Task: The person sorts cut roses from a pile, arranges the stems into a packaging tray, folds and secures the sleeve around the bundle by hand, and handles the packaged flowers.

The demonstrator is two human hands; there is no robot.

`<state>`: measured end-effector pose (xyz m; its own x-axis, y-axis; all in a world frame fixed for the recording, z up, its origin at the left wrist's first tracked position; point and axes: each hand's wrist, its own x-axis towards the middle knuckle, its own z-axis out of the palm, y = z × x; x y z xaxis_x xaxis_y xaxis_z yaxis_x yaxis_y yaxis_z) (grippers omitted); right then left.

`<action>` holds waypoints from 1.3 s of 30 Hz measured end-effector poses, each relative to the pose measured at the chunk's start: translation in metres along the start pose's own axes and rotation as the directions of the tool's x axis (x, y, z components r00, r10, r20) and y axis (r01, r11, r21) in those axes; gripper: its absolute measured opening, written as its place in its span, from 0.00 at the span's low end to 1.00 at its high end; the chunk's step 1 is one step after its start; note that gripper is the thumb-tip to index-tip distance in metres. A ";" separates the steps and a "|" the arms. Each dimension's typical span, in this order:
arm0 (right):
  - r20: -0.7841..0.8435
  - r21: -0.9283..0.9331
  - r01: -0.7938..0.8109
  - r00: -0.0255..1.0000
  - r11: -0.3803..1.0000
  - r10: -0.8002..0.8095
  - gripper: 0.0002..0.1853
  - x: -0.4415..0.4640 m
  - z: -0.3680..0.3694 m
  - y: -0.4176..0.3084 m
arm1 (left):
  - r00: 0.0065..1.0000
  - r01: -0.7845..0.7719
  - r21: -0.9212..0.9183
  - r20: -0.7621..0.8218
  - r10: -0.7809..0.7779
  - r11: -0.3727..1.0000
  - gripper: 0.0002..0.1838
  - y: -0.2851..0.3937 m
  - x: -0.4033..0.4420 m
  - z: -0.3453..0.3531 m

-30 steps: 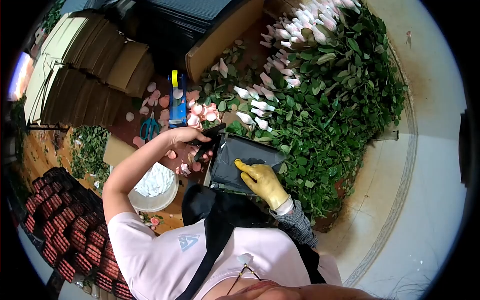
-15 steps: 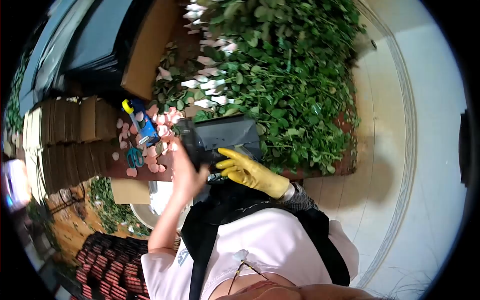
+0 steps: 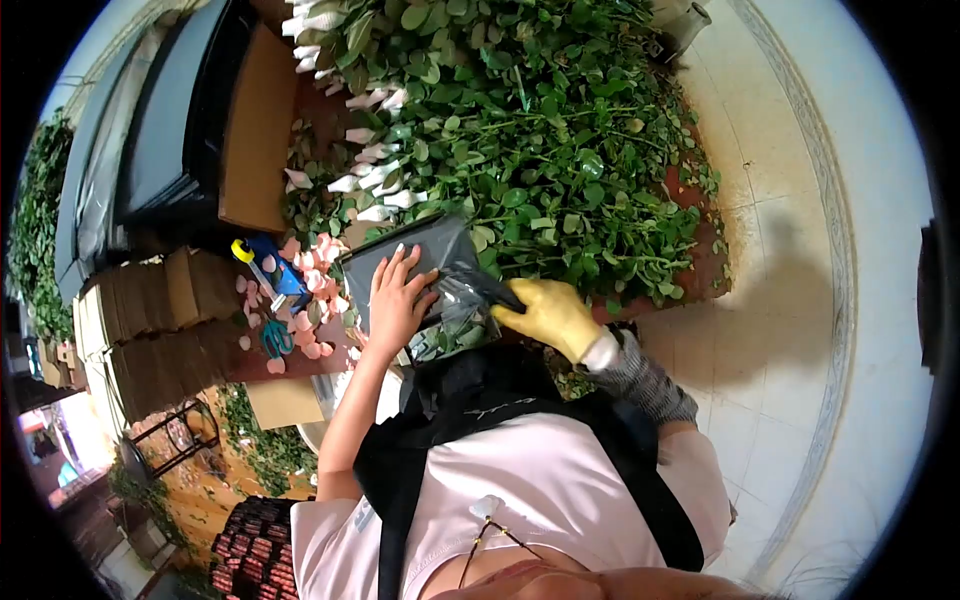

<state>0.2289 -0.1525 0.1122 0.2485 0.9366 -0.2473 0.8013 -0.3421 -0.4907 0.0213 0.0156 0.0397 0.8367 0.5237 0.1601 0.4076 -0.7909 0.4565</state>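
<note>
My bare left hand (image 3: 399, 297) lies flat with fingers spread on a dark grey, glossy panel (image 3: 425, 245) at the table's front edge. On my right hand (image 3: 549, 316) is a yellow rubber glove; its fingers are closed on a bunched corner of a black plastic sheet (image 3: 468, 280) at the panel's right side. Whether sheet and panel are one piece I cannot tell. Just behind them lies a big pile of leafy green rose stems (image 3: 560, 150), their heads in white sleeves (image 3: 375, 180) pointing left. Green leaves (image 3: 450, 340) show under the panel's near edge.
Pink petals (image 3: 318, 268), teal-handled scissors (image 3: 276, 340) and a blue-and-yellow tool (image 3: 268, 268) lie to the left. Stacked folded cardboard (image 3: 165, 320) stands beyond them, with a large carton (image 3: 258, 135) behind. Red-and-black stacked items (image 3: 250, 550) sit low at left.
My left hand has gone from the dark panel's left end onto its top. My gloved right hand has moved right and closed on the black plastic. The view has shifted slightly.
</note>
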 end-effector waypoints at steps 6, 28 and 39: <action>0.042 -0.115 -0.122 0.991 0.986 0.128 0.22 0.028 -0.011 -0.024 | 0.999 0.019 -0.073 -0.038 -0.022 0.997 0.18 -0.003 -0.005 0.005; 0.729 0.419 -0.122 0.635 0.900 -0.254 0.38 0.069 0.025 0.094 | 0.999 0.048 -0.064 -0.017 -0.049 0.997 0.18 -0.002 0.002 0.003; 0.475 0.633 -0.365 0.879 0.683 0.030 0.24 0.011 0.028 0.061 | 0.990 0.096 -0.118 -0.096 -0.108 0.988 0.26 0.024 0.028 -0.009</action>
<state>0.2653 -0.1650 0.0565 -0.0161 0.7771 -0.6292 0.1121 -0.6239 -0.7734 0.0515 0.0136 0.0628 0.7492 0.6336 0.1931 0.4402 -0.6942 0.5695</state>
